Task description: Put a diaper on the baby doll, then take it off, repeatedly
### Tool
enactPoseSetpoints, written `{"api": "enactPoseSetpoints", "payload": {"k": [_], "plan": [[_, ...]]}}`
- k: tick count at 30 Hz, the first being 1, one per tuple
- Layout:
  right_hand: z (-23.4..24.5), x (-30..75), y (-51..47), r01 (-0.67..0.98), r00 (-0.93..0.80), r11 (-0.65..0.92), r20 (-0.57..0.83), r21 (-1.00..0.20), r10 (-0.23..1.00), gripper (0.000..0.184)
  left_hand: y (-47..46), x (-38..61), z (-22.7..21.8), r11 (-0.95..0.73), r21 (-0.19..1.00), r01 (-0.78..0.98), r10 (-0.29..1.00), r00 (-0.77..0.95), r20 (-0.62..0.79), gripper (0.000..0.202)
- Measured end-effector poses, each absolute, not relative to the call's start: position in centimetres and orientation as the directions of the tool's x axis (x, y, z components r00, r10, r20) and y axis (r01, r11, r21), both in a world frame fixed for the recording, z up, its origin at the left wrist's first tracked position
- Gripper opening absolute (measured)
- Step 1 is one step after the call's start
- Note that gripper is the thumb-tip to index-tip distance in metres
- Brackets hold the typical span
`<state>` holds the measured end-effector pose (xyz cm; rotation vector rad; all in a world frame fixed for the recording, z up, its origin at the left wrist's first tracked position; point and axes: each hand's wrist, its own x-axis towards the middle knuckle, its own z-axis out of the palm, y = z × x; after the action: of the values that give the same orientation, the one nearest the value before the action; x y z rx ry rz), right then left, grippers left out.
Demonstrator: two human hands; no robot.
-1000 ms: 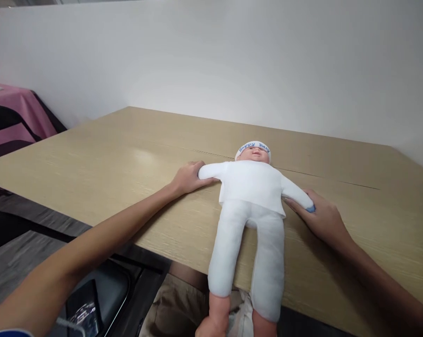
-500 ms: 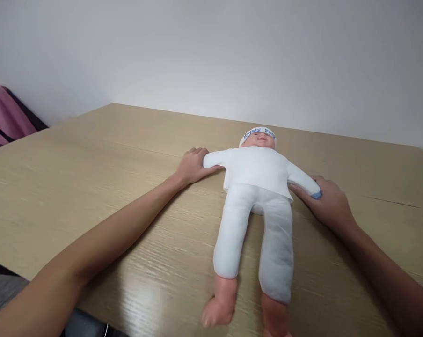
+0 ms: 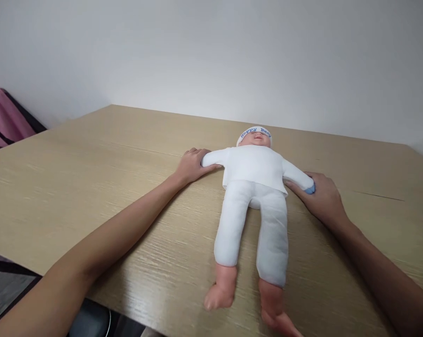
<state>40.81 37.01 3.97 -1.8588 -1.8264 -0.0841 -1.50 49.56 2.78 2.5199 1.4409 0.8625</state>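
Observation:
A baby doll [image 3: 254,164] in a white top and white trousers lies on its back on the wooden table [image 3: 137,135]. Its head, in a white cap [image 3: 255,132] with blue lettering, points toward the wall, and its bare feet point toward me. My left hand [image 3: 193,166] is wrapped round the end of the doll's arm on the left, thumb along the lower side. Round the other sleeve, which ends in a blue cuff [image 3: 309,189], my right hand [image 3: 322,193] is closed. Both doll arms are spread out sideways. The hands at the sleeve ends are hidden.
Behind the table rises a plain pale wall [image 3: 183,56]. Pink cloth with dark edging [image 3: 8,114] shows at the far left. Below the near edge is a dark rounded seat [image 3: 90,320]. A thin dark crack [image 3: 382,195] runs across the tabletop at the right.
The view has shifted slightly, so the doll sits a little higher and its far foot shows more. Both hands keep their hold on the doll's arms.

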Motion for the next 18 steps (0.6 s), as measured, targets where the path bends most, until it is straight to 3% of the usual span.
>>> {"api": "enactPoseSetpoints", "payload": {"k": [6, 12, 16, 18], "plan": [[3.2, 41.1, 36.7, 0.961, 0.079, 0.056, 0.462, -0.272, 0.883, 0.071, 48.0, -1.5, 2.6, -0.503, 0.379, 0.777, 0.845, 0.349, 0.406, 0.085], [3.6, 39.0, 34.9, 0.961, 0.057, 0.113, 0.578, -0.254, 0.814, 0.078, 43.6, -0.7, 4.2, -0.503, 0.409, 0.761, 0.816, 0.264, 0.514, 0.080], [7.3, 34.0, 28.8, 0.927, 0.082, 0.181, 0.651, -0.328, 0.755, 0.068, 35.1, 0.4, 6.3, -0.632, 0.486, 0.603, 0.751, 0.326, 0.574, 0.057], [8.2, 31.8, 22.6, 0.884, 0.155, 0.178, 0.631, -0.432, 0.760, 0.066, 28.6, 1.1, 6.0, -0.642, 0.610, 0.464, 0.764, 0.458, 0.455, 0.056]]}}
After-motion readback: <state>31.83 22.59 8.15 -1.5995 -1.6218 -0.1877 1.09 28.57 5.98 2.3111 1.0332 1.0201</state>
